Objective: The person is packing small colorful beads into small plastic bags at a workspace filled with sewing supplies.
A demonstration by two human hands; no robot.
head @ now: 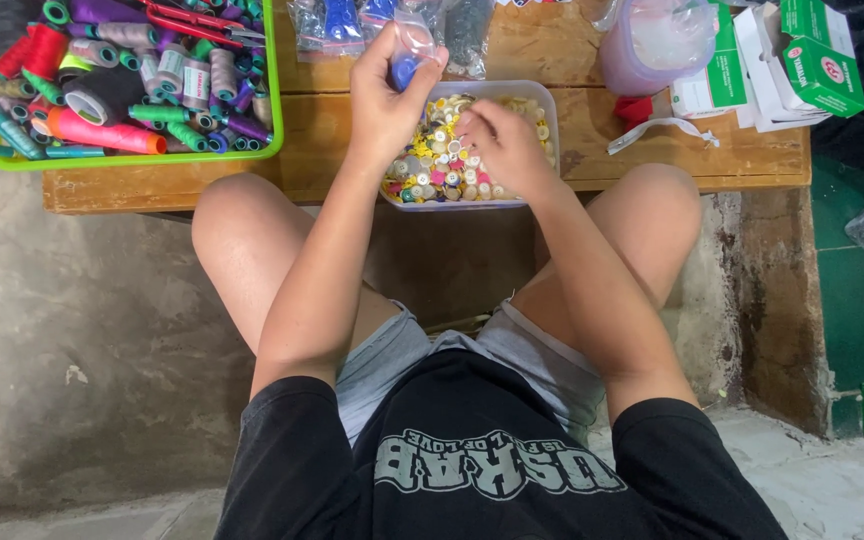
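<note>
Over on the far left of the wooden counter sits a green tray of thread spools, packed tight, with red-handled scissors lying on top. Next along, the left hand is lifted above the counter, fingers pinched shut on a small clear plastic bag with blue buttons in it. Just right of that, the right hand is down in the clear tub of mixed buttons, fingers curled together among them; can't tell if they've actually got one.

More little bags lie behind the tub, then a lilac lidded container and green-and-white cartons at the right end.

Honestly the risky bit is that tub: it sits right at the counter's front edge, maybe overhanging a touch, just above the knees. A downward press or a knee bump could tip the lot onto the concrete floor. The tiny bag could also spill if its mouth tilts.

Open room is thin: bare wood only between tray and tub, and right of the tub.
</note>
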